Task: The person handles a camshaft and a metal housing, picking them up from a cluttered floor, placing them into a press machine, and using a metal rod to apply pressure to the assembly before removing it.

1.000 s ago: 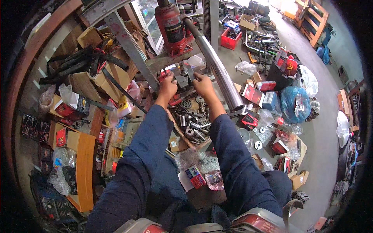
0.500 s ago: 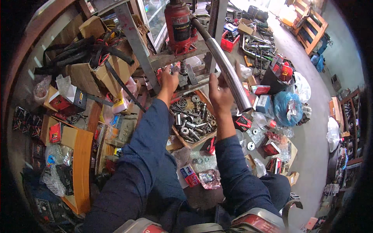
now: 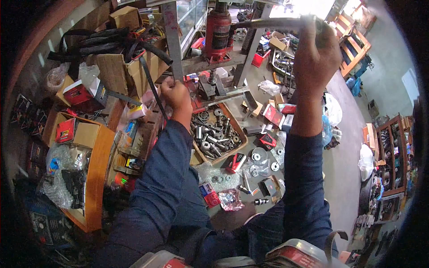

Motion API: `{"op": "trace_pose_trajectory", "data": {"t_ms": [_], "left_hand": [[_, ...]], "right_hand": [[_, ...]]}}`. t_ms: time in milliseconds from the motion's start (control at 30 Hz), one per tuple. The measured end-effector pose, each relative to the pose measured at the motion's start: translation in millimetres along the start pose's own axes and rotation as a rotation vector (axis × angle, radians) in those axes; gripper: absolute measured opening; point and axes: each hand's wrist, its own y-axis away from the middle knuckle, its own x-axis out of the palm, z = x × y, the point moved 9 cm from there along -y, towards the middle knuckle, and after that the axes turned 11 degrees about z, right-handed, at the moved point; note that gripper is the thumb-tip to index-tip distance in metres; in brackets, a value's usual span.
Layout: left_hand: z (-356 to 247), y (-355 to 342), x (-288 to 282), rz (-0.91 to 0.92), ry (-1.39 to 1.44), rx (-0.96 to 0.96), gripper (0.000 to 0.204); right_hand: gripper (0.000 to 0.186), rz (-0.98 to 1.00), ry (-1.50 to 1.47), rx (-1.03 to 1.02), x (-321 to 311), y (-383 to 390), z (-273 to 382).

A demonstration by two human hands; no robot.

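Observation:
A red bottle jack [image 3: 219, 33] stands upright in a steel press frame [image 3: 172, 35]. Its long metal handle [image 3: 272, 24] points to the right, and my right hand [image 3: 317, 56] is wrapped around the far end, raised high. My left hand [image 3: 178, 97] is curled at the lower part of the frame's left upright, its fingertips partly hidden. Below the jack, a metal shaft [image 3: 212, 77] stands over dark steel blocks [image 3: 210, 90] on the frame's crossbar. A wooden tray [image 3: 239, 149] full of loose metal parts lies on the floor below.
On the left are a cardboard box [image 3: 107, 71] topped with black hoses [image 3: 96, 42] and an orange-brown wooden box [image 3: 96, 178]. Small red cartons [image 3: 272, 115], bubble wrap [image 3: 230, 178] and metal rings [image 3: 255, 157] litter the floor. A wooden pallet [image 3: 355, 49] leans at the far right.
My right hand has risen to the right, swinging the handle from sloping down toward me to nearly level. My left hand has shifted left, from beside the shaft to the left upright.

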Motion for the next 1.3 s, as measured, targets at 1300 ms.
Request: {"op": "trace_pose_trajectory", "data": {"t_ms": [1300], "left_hand": [[-36.0,-33.4,22.2,0.128,-0.222,0.235,0.037]], "right_hand": [[0.017,0.105,-0.121,-0.030,20.4,-25.3,7.4]]}}
